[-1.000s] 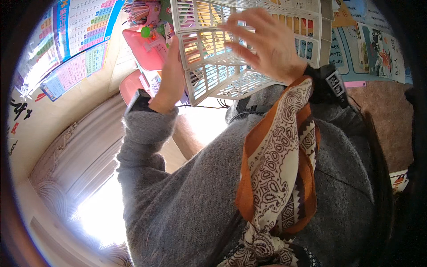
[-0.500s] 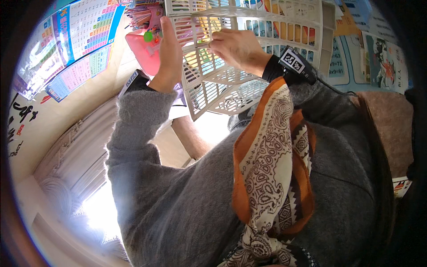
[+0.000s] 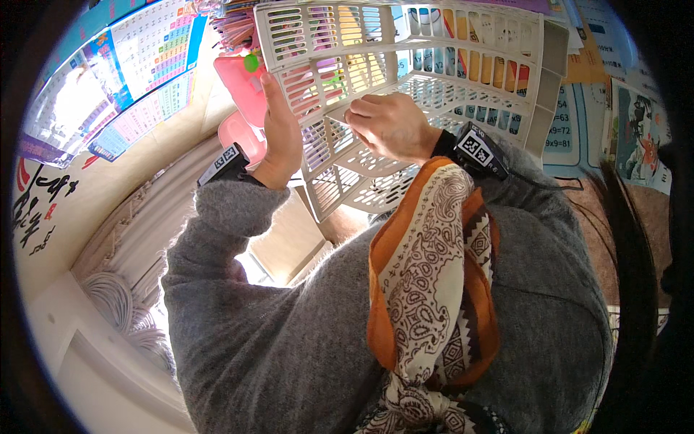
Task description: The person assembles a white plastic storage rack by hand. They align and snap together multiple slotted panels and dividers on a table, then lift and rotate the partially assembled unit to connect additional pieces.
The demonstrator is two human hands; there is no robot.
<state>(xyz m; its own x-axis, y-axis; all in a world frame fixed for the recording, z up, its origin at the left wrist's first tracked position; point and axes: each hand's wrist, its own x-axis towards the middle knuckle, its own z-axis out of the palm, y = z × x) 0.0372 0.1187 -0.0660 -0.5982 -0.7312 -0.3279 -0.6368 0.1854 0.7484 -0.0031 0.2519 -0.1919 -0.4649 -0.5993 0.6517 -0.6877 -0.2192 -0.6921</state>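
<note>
A white slotted plastic rack (image 3: 340, 69) stands tilted in front of me, its walls joined by shelf-like slotted panels. My left hand (image 3: 280, 137) grips its left side, thumb stretched up along the edge and the other fingers hidden behind the wall. Inside the rack, my right hand (image 3: 390, 129) is closed, fingertips pinched on the edge of a slotted panel (image 3: 343, 141). What lies beneath those fingertips is hidden. Both wrists carry black bands with small patterned tags.
Beyond the rack's left side are a pink plastic item (image 3: 242, 87) and a bundle of pencils (image 3: 235, 32). Printed charts (image 3: 148, 58) cover the left wall. At right lie a blue printed mat (image 3: 571, 126) and an illustrated book (image 3: 640, 137). Colourful things show through the slots.
The rack and both hands sit slightly lower in the view, and the rack reaches further right. My right hand stays closed at the panel; my left keeps its place on the side.
</note>
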